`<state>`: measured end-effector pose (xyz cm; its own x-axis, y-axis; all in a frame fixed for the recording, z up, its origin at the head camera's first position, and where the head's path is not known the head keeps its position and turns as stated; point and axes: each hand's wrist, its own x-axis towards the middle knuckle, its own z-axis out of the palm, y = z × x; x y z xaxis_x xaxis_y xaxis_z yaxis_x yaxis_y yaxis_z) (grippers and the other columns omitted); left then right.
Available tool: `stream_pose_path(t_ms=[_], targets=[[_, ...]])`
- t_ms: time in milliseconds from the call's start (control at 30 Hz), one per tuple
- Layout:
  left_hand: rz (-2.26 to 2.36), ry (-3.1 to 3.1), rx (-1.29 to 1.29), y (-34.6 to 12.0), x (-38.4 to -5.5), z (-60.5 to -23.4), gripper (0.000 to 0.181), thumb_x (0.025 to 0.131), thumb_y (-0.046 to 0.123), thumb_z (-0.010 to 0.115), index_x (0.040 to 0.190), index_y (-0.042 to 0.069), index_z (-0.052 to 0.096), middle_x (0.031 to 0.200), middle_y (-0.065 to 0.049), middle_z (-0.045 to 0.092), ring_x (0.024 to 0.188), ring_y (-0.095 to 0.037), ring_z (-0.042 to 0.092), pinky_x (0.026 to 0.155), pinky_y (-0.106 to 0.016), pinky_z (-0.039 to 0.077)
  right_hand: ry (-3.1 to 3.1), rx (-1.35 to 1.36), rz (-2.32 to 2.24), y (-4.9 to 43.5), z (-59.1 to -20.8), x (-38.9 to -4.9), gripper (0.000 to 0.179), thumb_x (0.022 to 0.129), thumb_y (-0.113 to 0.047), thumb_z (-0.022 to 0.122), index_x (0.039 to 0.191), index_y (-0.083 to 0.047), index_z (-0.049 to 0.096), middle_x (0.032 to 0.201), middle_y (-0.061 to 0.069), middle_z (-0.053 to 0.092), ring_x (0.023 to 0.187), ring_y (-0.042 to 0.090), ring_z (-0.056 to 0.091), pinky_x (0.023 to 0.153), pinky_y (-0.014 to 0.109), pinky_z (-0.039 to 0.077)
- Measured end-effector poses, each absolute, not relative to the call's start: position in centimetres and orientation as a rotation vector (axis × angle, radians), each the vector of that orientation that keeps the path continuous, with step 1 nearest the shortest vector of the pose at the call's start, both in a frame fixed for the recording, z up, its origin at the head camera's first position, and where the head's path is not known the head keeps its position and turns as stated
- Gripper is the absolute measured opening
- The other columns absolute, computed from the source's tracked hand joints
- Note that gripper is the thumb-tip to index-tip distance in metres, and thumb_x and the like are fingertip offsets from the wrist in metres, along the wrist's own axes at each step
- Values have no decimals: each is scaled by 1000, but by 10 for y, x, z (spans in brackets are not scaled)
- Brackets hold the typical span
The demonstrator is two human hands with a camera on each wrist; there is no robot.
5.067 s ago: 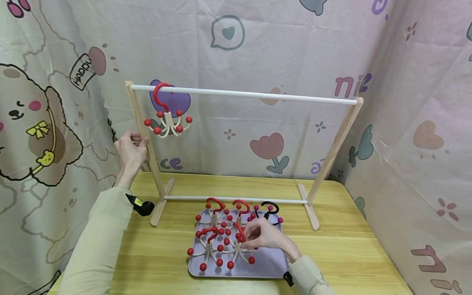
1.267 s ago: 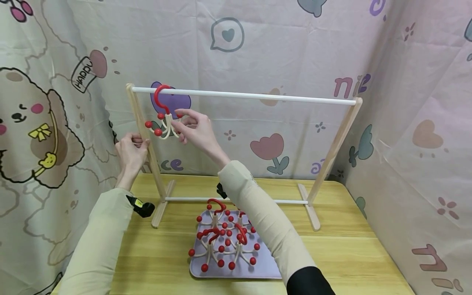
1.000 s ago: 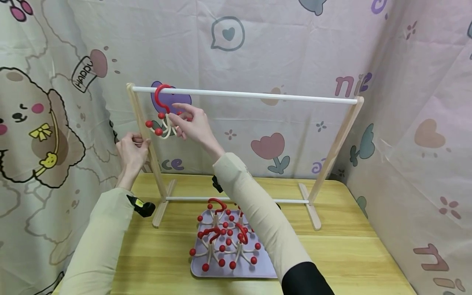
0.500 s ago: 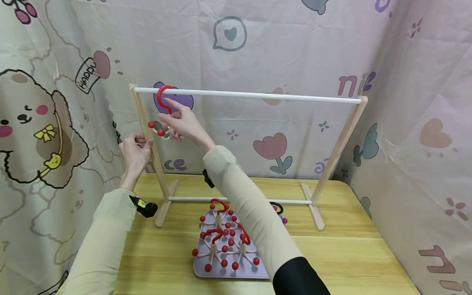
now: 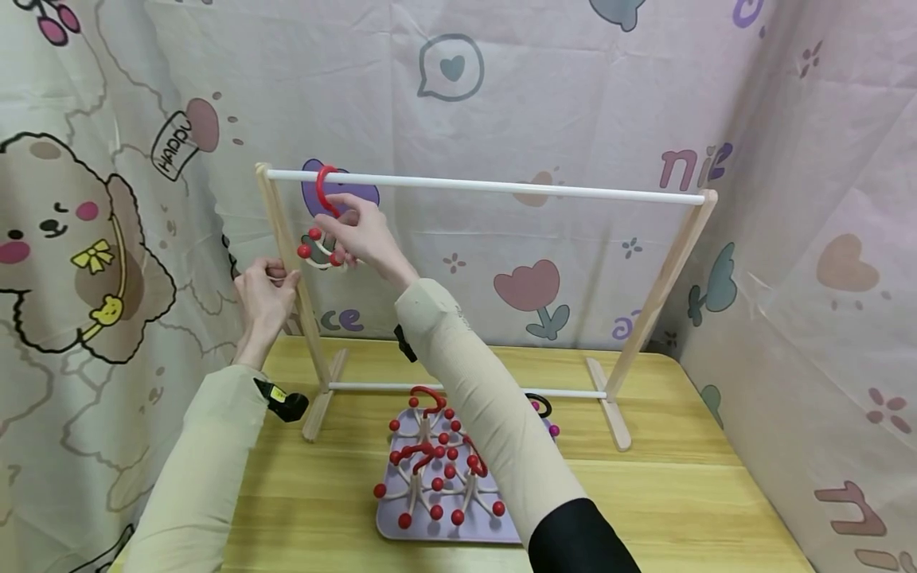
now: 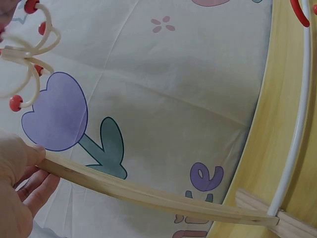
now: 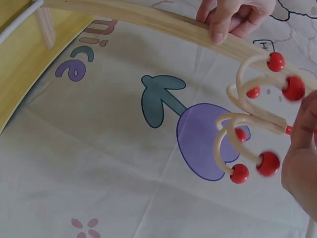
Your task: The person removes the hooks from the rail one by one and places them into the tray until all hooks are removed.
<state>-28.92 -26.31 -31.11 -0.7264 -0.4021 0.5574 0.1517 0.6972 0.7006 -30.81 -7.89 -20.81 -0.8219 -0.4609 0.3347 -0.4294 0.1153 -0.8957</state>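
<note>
A hanger with a red hook and cream arms ending in red balls [image 5: 322, 191] hangs from the white top rod [image 5: 458, 184] near its left end. My right hand [image 5: 368, 235] pinches it at the lower part of the hook; its fingers hide some of the arms. In the right wrist view the arms of the hanger [image 7: 267, 122] show, with the right hand [image 7: 303, 148] at the hook's base. My left hand [image 5: 263, 301] grips the left wooden post [image 5: 304, 310] of the rack. The left wrist view shows the fingers around that post [image 6: 133, 191].
Several similar red-ball hangers [image 5: 415, 485] stand on a lilac tray [image 5: 401, 529] on the wooden table [image 5: 666, 493]. A black hook with magenta balls [image 5: 542, 404] shows partly behind my right sleeve. A printed curtain [image 5: 444, 119] surrounds the table.
My right hand rose from the tray to the hanging hanger, then slid left and up to its hook. The hanger has turned slightly. My left hand stays on the post.
</note>
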Motion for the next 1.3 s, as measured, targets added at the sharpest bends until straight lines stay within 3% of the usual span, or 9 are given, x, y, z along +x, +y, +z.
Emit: stream_pose_path(t_ms=[133, 267, 433, 567, 733, 867, 1100, 1300], targets=[[-990, -2182, 189, -262, -289, -311, 28, 95, 15, 67, 111, -7, 66, 103, -26, 72, 77, -11, 56, 63, -8, 34, 2469, -879, -1895, -78, -210, -310, 42, 99, -22, 65, 138, -8, 57, 87, 10, 66, 48, 12, 53, 49, 25, 48], [-1003, -2186, 196, -261, -288, -311, 29, 95, 15, 67, 113, -8, 66, 105, -26, 72, 79, -15, 58, 61, -6, 34, 2633, -789, -1924, -78, -208, -312, 32, 97, -22, 68, 125, -6, 67, 92, 10, 72, 48, 8, 53, 46, 20, 44], [-1003, -2186, 211, -262, -287, -310, 31, 96, 18, 67, 114, -8, 65, 106, -27, 71, 82, -20, 61, 62, -7, 34, 2718, -749, -1973, -74, -206, -315, 24, 97, -18, 67, 115, -3, 72, 92, 13, 75, 54, 21, 65, 43, 18, 40], [-997, -2193, 213, -262, -286, -310, 31, 96, 18, 66, 114, -7, 65, 107, -27, 71, 86, -27, 64, 63, -10, 35, 2721, -721, -2031, -68, -206, -317, 21, 96, -14, 66, 112, -1, 73, 92, 14, 77, 65, 27, 72, 46, 16, 45], [-994, -2203, 231, -262, -286, -312, 30, 96, 17, 66, 114, -6, 65, 107, -25, 72, 86, -24, 63, 63, -9, 36, 2638, -668, -2103, -60, -208, -319, 19, 96, -11, 65, 109, 1, 73, 93, 15, 78, 67, 23, 74, 53, 21, 54], [-984, -2195, 230, -262, -286, -312, 29, 96, 17, 67, 113, -6, 66, 106, -25, 72, 86, -25, 64, 64, -10, 36, 2505, -642, -2191, -52, -210, -321, 16, 95, -8, 65, 106, 1, 73, 93, 17, 77, 71, 24, 75, 55, 22, 54], [-987, -2196, 223, -261, -286, -312, 29, 96, 15, 66, 114, -8, 65, 107, -27, 71, 88, -30, 64, 64, -12, 36, 2263, -596, -2347, -38, -213, -325, 14, 94, -5, 67, 103, 3, 73, 94, 21, 77, 57, 11, 66, 48, 21, 45], [-986, -2194, 219, -260, -287, -310, 29, 96, 15, 66, 114, -7, 65, 107, -26, 72, 90, -32, 66, 64, -10, 35, 2089, -602, -2500, -28, -214, -325, 17, 92, -2, 69, 104, 8, 73, 92, 24, 76, 55, 11, 65, 45, 21, 41]])
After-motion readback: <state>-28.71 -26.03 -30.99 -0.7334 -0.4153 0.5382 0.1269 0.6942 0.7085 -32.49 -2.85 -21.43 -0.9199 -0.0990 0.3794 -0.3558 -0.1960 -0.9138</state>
